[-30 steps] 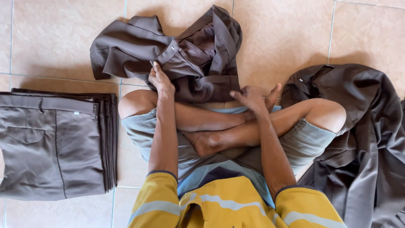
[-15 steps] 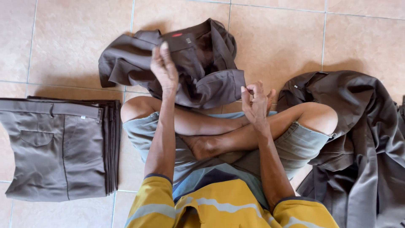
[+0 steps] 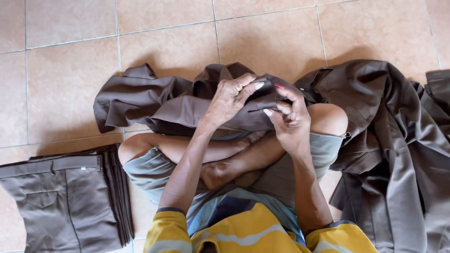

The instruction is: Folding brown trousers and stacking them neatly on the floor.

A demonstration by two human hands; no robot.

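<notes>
Beside the folded stack (image 3: 70, 201), both hands (image 3: 229, 100) (image 3: 290, 122) pinch closed on crumpled brown trousers (image 3: 154, 105) (unfolded pile (image 3: 398, 154) waits).

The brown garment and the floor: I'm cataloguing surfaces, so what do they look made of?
The garment held by the left hand and right hand looks like matte woven cloth, likely a uniform fabric: it creases softly. The floor looks like glazed ceramic tile, with grout lines and slight sheen.

The person wears a yellow shirt (image 3: 255, 232) with pale stripes and grey-green shorts (image 3: 150, 171).
</notes>
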